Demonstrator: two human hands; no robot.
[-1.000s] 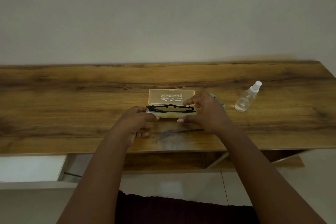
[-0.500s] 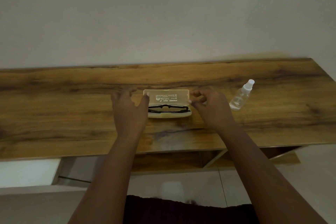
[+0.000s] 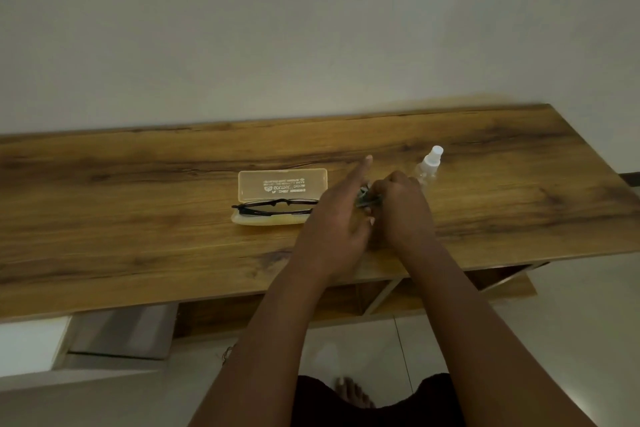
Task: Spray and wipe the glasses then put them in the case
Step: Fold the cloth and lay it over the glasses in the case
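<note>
**Clerk:** Item one, glasses: black frame, folded, lay across the lower tray of the case. Case was open, translucent lid tipped back toward the wall, printed lettering showing.

**Checker:** Hands?

**Clerk:** Both were to the right of the case, over the wooden desk. Right hand: fingers curled, pinching a small grey cloth. Left hand: lower fingers met the same cloth, forefinger stuck out straight; whether it truly gripped the cloth could not be told, as little of the cloth showed between the hands.

**Checker:** Spray bottle?

**Clerk:** Spray bottle: clear, white cap, on the desk just behind the right hand, touched by neither hand.

**Checker:** Progress?

**Clerk:** Judged late. Glasses were in the case, so placing appeared done. Spraying and wiping could not be confirmed from this view. Left, by my reckoning: dispose of the cloth, perhaps folded into the case, and close the lid, which stood open.
</note>
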